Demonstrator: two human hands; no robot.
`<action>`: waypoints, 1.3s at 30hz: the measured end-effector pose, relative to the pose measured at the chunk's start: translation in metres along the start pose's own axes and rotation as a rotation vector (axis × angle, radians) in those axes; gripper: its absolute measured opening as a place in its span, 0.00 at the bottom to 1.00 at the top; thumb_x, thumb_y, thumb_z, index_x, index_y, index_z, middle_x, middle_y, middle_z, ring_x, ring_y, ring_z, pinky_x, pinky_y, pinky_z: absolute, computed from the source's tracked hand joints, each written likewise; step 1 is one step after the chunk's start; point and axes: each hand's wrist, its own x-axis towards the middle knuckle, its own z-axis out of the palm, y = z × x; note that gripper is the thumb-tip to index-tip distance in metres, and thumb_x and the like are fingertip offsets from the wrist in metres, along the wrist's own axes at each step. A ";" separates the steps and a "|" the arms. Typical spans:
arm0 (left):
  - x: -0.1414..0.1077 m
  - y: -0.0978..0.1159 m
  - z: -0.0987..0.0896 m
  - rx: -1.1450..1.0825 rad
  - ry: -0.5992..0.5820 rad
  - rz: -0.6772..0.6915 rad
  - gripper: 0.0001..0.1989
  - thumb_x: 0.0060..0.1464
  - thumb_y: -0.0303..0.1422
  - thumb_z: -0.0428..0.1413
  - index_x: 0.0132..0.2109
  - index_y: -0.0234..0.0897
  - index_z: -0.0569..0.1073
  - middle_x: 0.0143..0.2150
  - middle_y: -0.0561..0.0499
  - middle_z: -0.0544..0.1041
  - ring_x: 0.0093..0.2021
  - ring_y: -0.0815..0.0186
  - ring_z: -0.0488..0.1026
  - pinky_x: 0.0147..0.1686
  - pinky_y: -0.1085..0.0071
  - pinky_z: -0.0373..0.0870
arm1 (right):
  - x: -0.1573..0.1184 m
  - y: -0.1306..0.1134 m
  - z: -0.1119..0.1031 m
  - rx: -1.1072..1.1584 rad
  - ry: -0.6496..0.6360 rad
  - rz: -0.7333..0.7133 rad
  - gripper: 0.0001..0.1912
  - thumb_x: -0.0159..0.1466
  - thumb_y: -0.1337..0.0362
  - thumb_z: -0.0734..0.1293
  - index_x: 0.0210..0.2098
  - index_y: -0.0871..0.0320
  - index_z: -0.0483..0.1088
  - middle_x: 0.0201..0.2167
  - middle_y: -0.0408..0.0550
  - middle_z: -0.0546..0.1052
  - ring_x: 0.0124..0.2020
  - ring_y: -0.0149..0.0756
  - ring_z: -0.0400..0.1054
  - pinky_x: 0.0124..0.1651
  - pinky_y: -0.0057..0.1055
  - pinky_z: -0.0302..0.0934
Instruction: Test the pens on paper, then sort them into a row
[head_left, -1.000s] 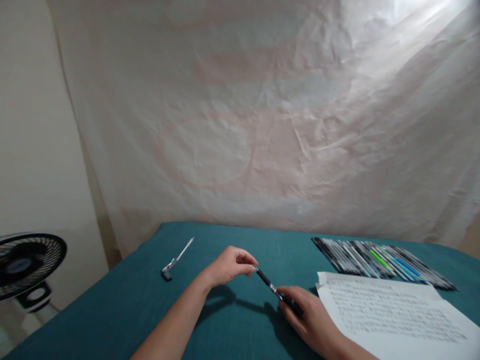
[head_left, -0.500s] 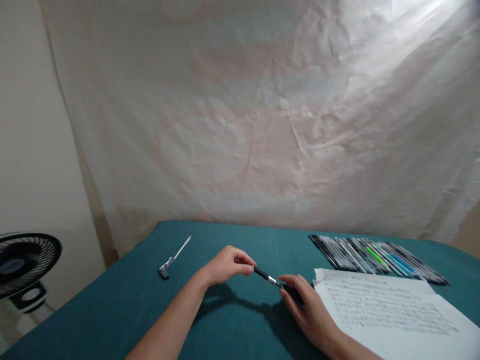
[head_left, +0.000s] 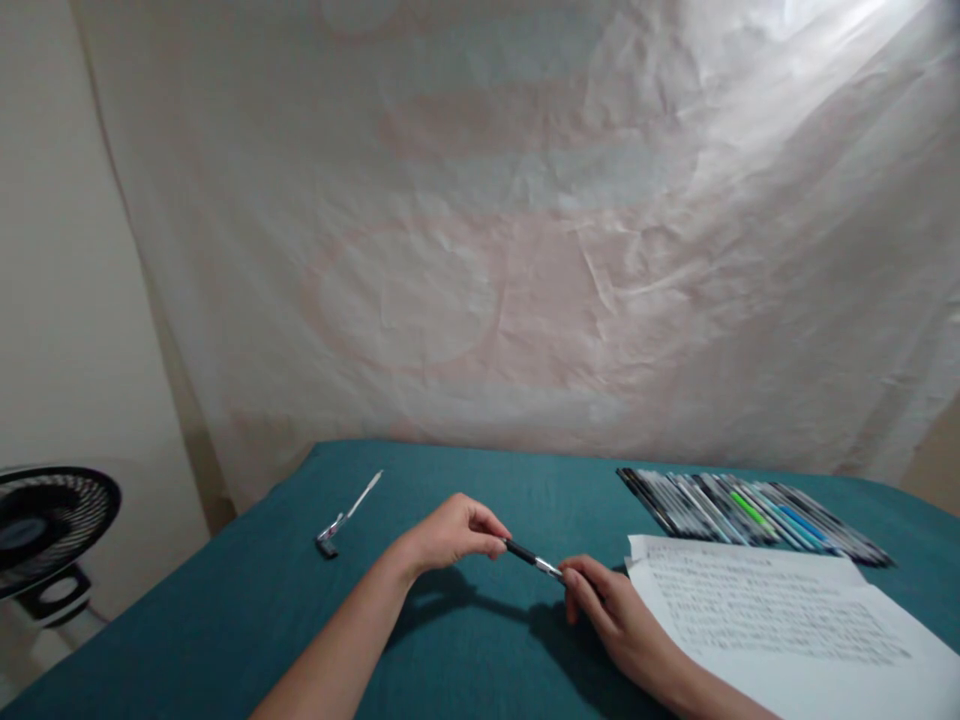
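A black pen (head_left: 525, 553) with a silvery section slants between my two hands, held above the teal cloth. My left hand (head_left: 454, 533) pinches its upper left end between thumb and fingertips. Around the lower right end, my right hand (head_left: 611, 605) has its fingers closed, hiding that end. To the left of my left hand lie a thin white stick-like piece (head_left: 365, 493) and a small dark piece with a clear part (head_left: 327, 545). Both hands cast shadows on the cloth.
Many pens lie side by side in a row (head_left: 750, 510) at the right back. In front of them are handwritten paper sheets (head_left: 780, 610). The teal-covered table (head_left: 247, 620) meets a hanging pale sheet (head_left: 480, 250). A black fan (head_left: 56, 530) stands off the left edge.
The fingers of my right hand have closed more tightly round the pen's lower end. My left hand keeps its pinch, almost unmoved.
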 end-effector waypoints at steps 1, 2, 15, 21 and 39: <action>0.000 -0.001 0.000 0.008 -0.006 0.003 0.13 0.41 0.35 0.57 0.35 0.33 0.76 0.26 0.50 0.76 0.28 0.67 0.69 0.30 0.74 0.62 | 0.000 0.000 0.001 0.012 0.007 0.010 0.16 0.63 0.56 0.52 0.34 0.58 0.64 0.20 0.40 0.68 0.23 0.29 0.62 0.27 0.24 0.55; 0.000 -0.001 0.000 0.016 -0.012 0.004 0.13 0.41 0.35 0.57 0.35 0.33 0.76 0.27 0.50 0.76 0.28 0.67 0.69 0.30 0.74 0.62 | 0.000 0.000 0.001 0.023 0.020 0.017 0.14 0.63 0.56 0.53 0.36 0.58 0.64 0.21 0.40 0.68 0.24 0.29 0.62 0.27 0.24 0.54; 0.000 -0.005 0.001 0.076 -0.074 -0.021 0.13 0.44 0.39 0.54 0.31 0.32 0.76 0.25 0.50 0.74 0.26 0.69 0.68 0.27 0.76 0.61 | -0.002 -0.002 -0.002 -0.110 0.072 -0.055 0.12 0.60 0.58 0.57 0.33 0.58 0.66 0.25 0.44 0.71 0.25 0.31 0.64 0.29 0.26 0.57; 0.002 -0.008 0.005 -0.006 -0.094 -0.074 0.18 0.45 0.45 0.52 0.30 0.31 0.74 0.26 0.49 0.74 0.26 0.69 0.69 0.28 0.75 0.63 | -0.002 0.004 0.000 -0.129 0.127 -0.068 0.12 0.60 0.57 0.57 0.34 0.57 0.67 0.26 0.45 0.72 0.26 0.31 0.65 0.29 0.26 0.58; 0.003 -0.001 0.009 0.067 -0.048 0.043 0.13 0.46 0.39 0.53 0.29 0.31 0.75 0.23 0.52 0.72 0.24 0.71 0.66 0.25 0.77 0.59 | 0.001 0.005 -0.003 -0.109 0.049 0.047 0.22 0.63 0.53 0.51 0.21 0.58 0.61 0.15 0.39 0.62 0.19 0.27 0.58 0.25 0.23 0.51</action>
